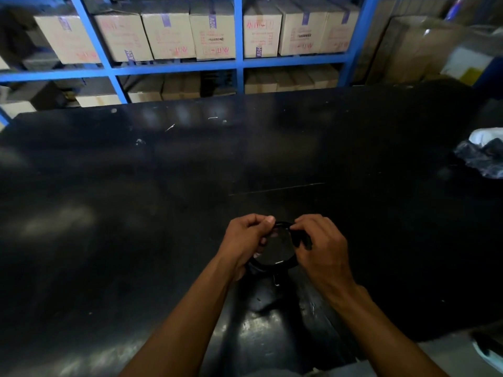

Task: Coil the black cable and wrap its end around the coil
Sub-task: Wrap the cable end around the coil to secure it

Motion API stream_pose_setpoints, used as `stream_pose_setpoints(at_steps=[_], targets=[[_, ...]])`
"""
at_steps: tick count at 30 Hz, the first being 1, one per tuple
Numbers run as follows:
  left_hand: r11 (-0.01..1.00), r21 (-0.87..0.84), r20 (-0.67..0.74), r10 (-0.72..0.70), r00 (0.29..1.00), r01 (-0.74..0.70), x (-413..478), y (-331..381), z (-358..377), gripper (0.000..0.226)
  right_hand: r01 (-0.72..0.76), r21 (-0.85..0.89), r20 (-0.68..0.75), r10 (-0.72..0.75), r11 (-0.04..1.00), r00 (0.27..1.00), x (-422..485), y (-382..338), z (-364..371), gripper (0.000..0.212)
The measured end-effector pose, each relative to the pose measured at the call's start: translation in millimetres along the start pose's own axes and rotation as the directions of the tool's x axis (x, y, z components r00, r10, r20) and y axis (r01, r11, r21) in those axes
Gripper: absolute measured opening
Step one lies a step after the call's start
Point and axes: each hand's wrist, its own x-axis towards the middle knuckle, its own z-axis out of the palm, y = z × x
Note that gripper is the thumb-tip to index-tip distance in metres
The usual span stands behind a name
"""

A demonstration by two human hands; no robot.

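Note:
The black cable (275, 263) forms a small round coil held just above the black table (136, 213), near its front edge. My left hand (246, 240) grips the coil's left side, thumb pressed on the top of the loop. My right hand (319, 243) pinches the cable at the coil's upper right, fingers curled over it. A short end with a plug hangs down from the bottom of the coil. Parts of the coil are hidden behind both hands.
Blue shelving (239, 63) with several cardboard boxes (212, 31) stands behind the table. A crumpled black and white plastic bag (484, 153) lies at the table's right edge. A thin scratch line runs across the tabletop beyond my hands.

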Motion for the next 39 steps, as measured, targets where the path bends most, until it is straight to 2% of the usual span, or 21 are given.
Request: stream_pose_setpoints(at_steps=[11, 15, 23, 27, 32, 36, 39], targets=[[0.999, 0.038, -0.013, -0.001, 1.0, 0.001, 0.8, -3.7, 8.8, 0.02, 0.003, -0.009, -0.049, -0.003, 1.0, 0.999, -9.2, 7.1, 2.1, 0.021], [0.998, 0.05, -0.046, 0.032, 0.998, -0.029, -0.1, -3.1, 7.5, 0.017, -0.004, 0.052, -0.02, 0.005, 0.999, 1.0, -9.9, 5.9, -3.0, 0.014], [0.948, 0.235, -0.01, 0.224, 0.975, -0.215, -0.9, -9.6, -1.8, 0.014, -0.062, 0.078, 0.104, 0.054, 0.995, 0.993, -1.1, 5.8, -13.0, 0.018], [0.898, 0.343, 0.036, 0.28, 0.959, -0.275, 0.3, -9.1, -2.9, 0.018, -0.061, 0.093, 0.157, 0.046, 0.994, 0.986, 4.6, 7.7, -16.6, 0.009], [0.85, 0.429, 0.094, 0.296, 0.951, -0.307, -1.0, -9.2, -4.2, 0.014, -0.226, 0.146, 0.208, 0.193, 0.963, 0.959, 7.3, 15.5, -13.0, 0.008], [0.863, 0.407, 0.175, 0.248, 0.953, -0.299, -1.7, -10.1, -6.4, 0.01, -0.408, 0.245, 0.351, 0.311, 0.88, 0.883, 10.6, 23.4, -11.0, 0.014], [0.876, 0.384, 0.191, 0.233, 0.953, -0.291, -0.9, -11.7, -6.7, 0.011, -0.48, 0.28, 0.41, 0.349, 0.831, 0.843, 11.5, 25.5, -10.3, 0.015]])
